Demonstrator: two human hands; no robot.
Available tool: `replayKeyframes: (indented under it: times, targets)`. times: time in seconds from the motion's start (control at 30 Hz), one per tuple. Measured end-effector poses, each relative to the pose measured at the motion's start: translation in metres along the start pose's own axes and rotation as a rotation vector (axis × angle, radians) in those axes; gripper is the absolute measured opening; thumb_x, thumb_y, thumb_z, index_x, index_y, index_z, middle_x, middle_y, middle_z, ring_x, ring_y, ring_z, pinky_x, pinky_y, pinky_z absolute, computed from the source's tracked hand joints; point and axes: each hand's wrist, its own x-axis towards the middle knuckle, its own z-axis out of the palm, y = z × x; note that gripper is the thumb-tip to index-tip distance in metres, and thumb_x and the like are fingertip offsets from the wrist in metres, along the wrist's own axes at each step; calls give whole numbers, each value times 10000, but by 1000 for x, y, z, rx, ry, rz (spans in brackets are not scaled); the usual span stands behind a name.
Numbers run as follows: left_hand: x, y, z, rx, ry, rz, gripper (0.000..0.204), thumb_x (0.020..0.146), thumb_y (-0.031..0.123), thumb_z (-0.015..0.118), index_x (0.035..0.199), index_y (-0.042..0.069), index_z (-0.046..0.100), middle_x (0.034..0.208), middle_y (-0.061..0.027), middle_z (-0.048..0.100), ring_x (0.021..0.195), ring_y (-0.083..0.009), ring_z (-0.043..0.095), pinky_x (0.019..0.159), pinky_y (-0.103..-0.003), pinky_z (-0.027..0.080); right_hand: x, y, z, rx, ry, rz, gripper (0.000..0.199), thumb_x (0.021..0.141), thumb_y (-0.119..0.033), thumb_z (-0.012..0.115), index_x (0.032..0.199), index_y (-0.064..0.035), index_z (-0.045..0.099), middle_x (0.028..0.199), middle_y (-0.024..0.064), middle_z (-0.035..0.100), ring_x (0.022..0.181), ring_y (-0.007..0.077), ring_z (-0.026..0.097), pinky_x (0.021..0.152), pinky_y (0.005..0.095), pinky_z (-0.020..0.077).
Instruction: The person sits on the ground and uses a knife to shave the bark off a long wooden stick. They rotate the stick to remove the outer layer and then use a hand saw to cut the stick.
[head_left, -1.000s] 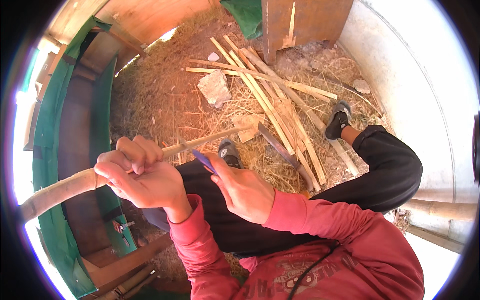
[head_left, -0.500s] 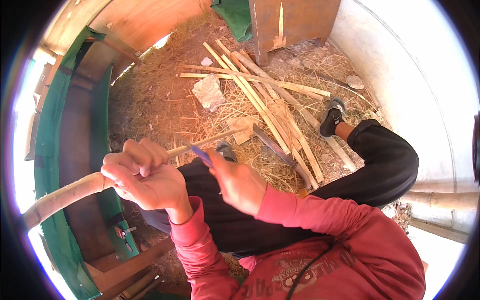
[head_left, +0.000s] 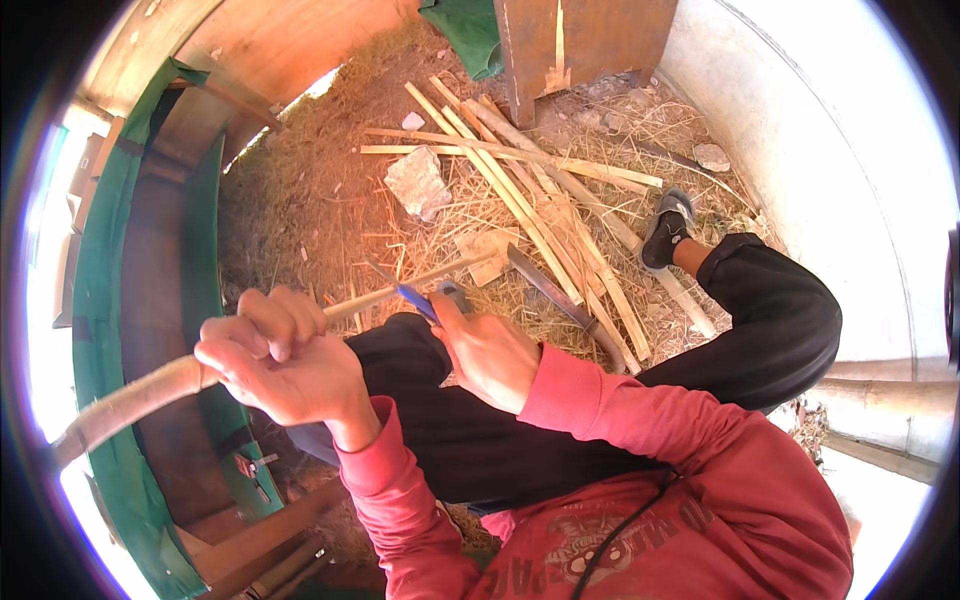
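The left hand came up from the lower edge on a red sleeve, forearm angled up and to the left, wrist bent so that the knuckles faced the camera. Its fingers were clenched around a long stick, which ran from the lower left rim up and to the right, thick and curved at the left end and thinning to a pale strip past the fist.

The right hand reached in from the right on its own red sleeve, forearm slanting up and to the left across the black trousers. Its fingers were closed on a knife with a blue handle, of which only the part above the fist showed. The knife lay against the thin part of the stick, just to the right of the left hand; whether the blade was cutting into the wood could not be told.

The two hands sat near each other, above the person's knee. Beyond them the ground was covered in dry straw, with a bundle of split pale sticks lying crosswise, a grey stone beside them and a long dark blade resting near the knee. The person's foot in a dark shoe rested against the sticks. A green wooden frame curved down the left side.
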Motion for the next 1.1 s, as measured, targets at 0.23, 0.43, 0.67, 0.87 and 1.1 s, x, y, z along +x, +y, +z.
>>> replayKeyframes:
  times: [0.23, 0.43, 0.67, 0.87, 1.1]
  targets:
    - [8, -6, 1, -81, -67, 11, 376, 1027, 324, 401, 722, 122, 315, 547, 21, 250, 451, -68, 194, 394, -240, 157, 10, 44, 28, -122, 158, -132, 487, 813, -12, 540, 1282, -3, 407, 714, 207, 606, 594, 402, 625, 491, 470, 499]
    - [11, -11, 8, -68, -82, -9, 368, 1014, 297, 443, 715, 111, 334, 548, 8, 261, 461, -76, 211, 410, -241, 174, 12, 70, 32, -170, 159, -28, 256, 911, -107, 557, 1131, -17, 461, 658, 204, 598, 593, 413, 613, 497, 499, 461]
    - [3, -6, 14, -72, -118, -22, 385, 1003, 289, 471, 695, 121, 311, 547, 13, 254, 465, -78, 196, 422, -240, 167, 2, 62, 15, -113, 142, -34, 234, 986, -273, 477, 1013, -42, 449, 601, 203, 585, 537, 422, 590, 485, 519, 457]
    - [3, -10, 30, -66, -148, 4, 390, 1004, 282, 468, 686, 121, 308, 549, 16, 258, 458, -82, 205, 414, -247, 169, 8, 152, 48, -362, 112, 151, 237, 981, -280, 475, 1064, -58, 480, 627, 234, 595, 601, 418, 619, 531, 527, 479]
    - [24, -20, 11, -94, -126, 22, 366, 997, 225, 471, 689, 107, 312, 538, 14, 279, 447, -62, 241, 400, -226, 184, -7, 141, 2, -125, 212, 299, 233, 991, -262, 467, 1047, -35, 473, 672, 238, 613, 562, 354, 622, 491, 475, 446]
